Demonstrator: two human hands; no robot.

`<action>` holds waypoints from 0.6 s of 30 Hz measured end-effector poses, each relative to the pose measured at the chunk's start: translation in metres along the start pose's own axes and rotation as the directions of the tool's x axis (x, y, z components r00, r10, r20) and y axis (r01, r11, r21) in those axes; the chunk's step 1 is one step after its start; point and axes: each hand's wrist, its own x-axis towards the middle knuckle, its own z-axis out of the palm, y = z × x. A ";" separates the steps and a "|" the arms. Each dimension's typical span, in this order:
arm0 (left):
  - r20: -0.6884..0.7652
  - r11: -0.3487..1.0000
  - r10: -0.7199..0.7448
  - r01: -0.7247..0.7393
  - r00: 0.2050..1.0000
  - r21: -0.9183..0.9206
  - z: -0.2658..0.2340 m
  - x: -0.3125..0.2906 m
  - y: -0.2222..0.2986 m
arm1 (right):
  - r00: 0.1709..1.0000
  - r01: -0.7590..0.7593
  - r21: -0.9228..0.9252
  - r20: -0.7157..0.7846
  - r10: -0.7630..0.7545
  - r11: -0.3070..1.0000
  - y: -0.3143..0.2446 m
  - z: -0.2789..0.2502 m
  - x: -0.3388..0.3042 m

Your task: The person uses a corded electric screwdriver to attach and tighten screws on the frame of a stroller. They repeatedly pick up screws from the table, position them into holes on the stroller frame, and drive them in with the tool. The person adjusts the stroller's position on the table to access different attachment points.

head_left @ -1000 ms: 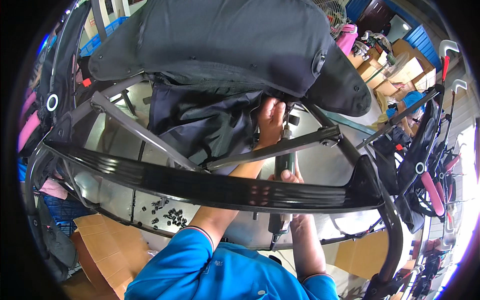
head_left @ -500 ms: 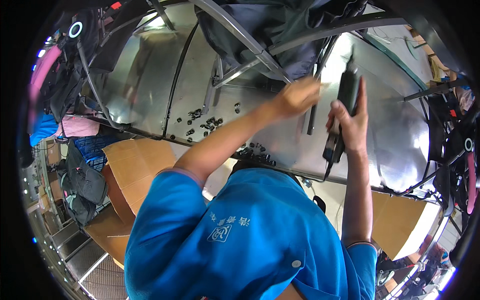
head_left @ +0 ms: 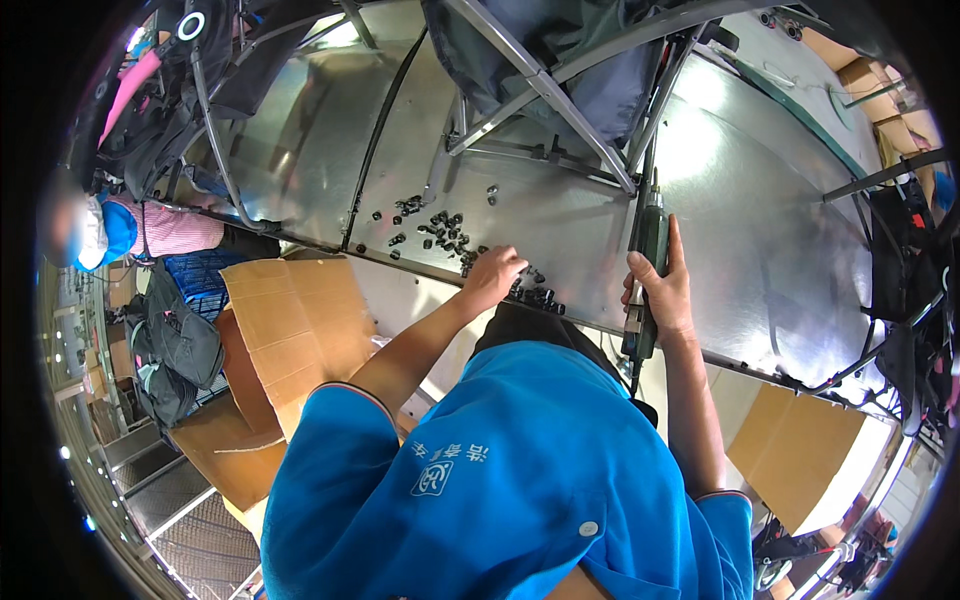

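Observation:
My right hand [head_left: 664, 298] is wrapped round a dark electric screwdriver [head_left: 652, 245], held upright with its bit pointing away from me. The bit end is close to a tube of the grey metal frame [head_left: 597, 148], which has dark fabric on it; whether they touch I cannot tell. Down at the near edge of the metal table, my left hand [head_left: 492, 277] is among small black parts [head_left: 540, 296]. Its fingers are curled together, and what they hold, if anything, is hidden. More black parts [head_left: 445, 228] lie loose just beyond and to the left.
The shiny metal table [head_left: 760, 230] runs across in front of me, with a black strip [head_left: 385, 120] over it at left. An open cardboard box [head_left: 300, 320] stands by my left arm, another cardboard piece [head_left: 800, 445] at right. A person in a pink-striped top [head_left: 180, 228] is at far left.
My left hand has come from beside the frame back toward me and left, down to the black parts. The screwdriver in my right hand has shifted left and nearer to me.

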 end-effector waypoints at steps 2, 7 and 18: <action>0.021 1.000 0.012 -0.012 1.000 0.022 0.019 0.000 -0.010 | 1.000 0.007 -0.012 0.021 -0.007 1.000 0.000 0.002 -0.009; -0.175 0.992 -0.109 0.117 0.978 0.035 0.075 -0.012 -0.028 | 0.975 0.218 -0.055 0.058 -0.215 0.974 0.045 -0.017 -0.011; -0.128 0.941 -0.204 0.158 0.971 -0.300 0.015 0.030 -0.004 | 0.994 0.103 -0.013 0.032 -0.103 0.995 0.047 -0.025 -0.028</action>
